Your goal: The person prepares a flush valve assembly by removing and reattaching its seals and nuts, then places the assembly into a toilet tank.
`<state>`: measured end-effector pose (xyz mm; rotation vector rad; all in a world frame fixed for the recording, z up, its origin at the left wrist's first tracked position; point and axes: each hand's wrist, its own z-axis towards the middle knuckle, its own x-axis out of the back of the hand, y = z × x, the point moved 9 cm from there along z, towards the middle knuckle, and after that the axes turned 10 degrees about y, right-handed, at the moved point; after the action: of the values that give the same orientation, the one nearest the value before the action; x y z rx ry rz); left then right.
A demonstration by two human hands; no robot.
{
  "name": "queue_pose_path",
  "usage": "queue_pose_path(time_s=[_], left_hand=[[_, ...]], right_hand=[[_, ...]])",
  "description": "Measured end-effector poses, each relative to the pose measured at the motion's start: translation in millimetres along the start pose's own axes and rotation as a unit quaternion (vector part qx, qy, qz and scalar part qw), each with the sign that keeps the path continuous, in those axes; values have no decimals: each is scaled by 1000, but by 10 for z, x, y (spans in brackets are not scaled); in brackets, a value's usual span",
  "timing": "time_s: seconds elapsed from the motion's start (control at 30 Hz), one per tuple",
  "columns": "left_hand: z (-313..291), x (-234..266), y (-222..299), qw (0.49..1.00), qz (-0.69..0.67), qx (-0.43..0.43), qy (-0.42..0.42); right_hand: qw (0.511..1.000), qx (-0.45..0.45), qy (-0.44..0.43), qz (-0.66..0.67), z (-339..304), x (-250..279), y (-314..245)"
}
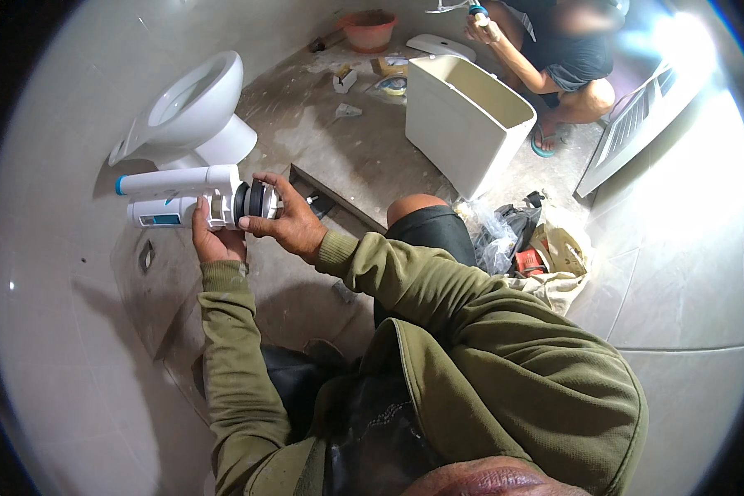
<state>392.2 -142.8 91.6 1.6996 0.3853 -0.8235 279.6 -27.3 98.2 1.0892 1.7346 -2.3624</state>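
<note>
A white plastic toilet flush valve with blue accents lies sideways in the air at the left, near the toilet bowl. My left hand holds its body from below, thumb up against the side. At its right end sit a black rubber ring and a threaded collar, gripped between the thumb and fingers of my right hand. The far side of the valve and part of my left fingers are hidden.
A white toilet bowl stands at the wall behind the valve. An open cistern is on the floor ahead, its lid behind it. A co-worker squats at the back right. A bag of parts lies right; a red basin stands far back.
</note>
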Motion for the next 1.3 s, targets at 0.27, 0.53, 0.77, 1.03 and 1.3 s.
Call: queue_pose_path(time_s=[0.27, 0.53, 0.77, 1.03, 1.3], left_hand=[[-19, -37, 61, 1000, 20, -11, -9], [-44, -34, 43, 999, 40, -5, 22], [-21, -4, 149, 1000, -3, -11, 5], [-56, -42, 30, 997, -60, 35, 18], [-20, -155, -6, 995, -84, 46, -16]], right_hand=[[990, 90, 16, -103, -18, 9, -142], [999, -22, 10, -26, -54, 8, -76], [999, -34, 9, 25, -80, -38, -94], [986, -109, 5, 128, -96, 37, -6], [968, -150, -8, 199, 15, 97, 53]])
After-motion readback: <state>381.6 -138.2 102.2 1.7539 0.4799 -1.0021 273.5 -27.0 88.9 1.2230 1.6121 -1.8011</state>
